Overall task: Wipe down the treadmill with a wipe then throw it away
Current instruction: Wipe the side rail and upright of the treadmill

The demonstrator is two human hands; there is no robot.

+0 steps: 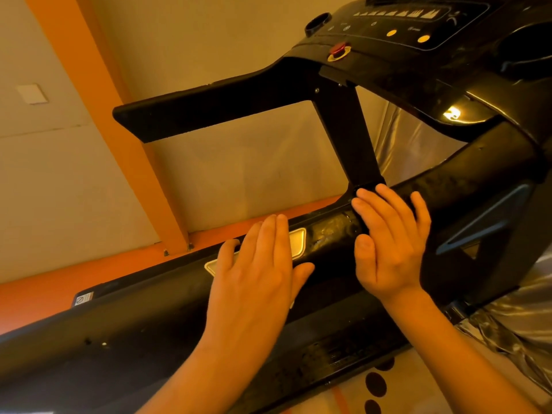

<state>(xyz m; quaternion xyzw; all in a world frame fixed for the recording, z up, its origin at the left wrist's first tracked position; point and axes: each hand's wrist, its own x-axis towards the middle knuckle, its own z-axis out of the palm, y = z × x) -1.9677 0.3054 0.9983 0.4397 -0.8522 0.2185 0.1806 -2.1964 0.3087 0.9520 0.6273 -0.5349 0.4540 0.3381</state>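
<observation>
The black treadmill's side rail runs slantwise across the view. My left hand lies flat on it with straight fingers, covering part of a silver badge. A small pale sliver shows under the palm's edge; I cannot tell whether it is the wipe. My right hand rests on the rail where the upright post meets it, fingers almost straight, holding nothing that I can see. Wet smears glisten on the rail between the hands.
Above are the handrail, the console and its red stop button. An orange beam and a beige wall stand behind. Crinkled silver sheeting lies at the right, and a pale surface with dark dots below.
</observation>
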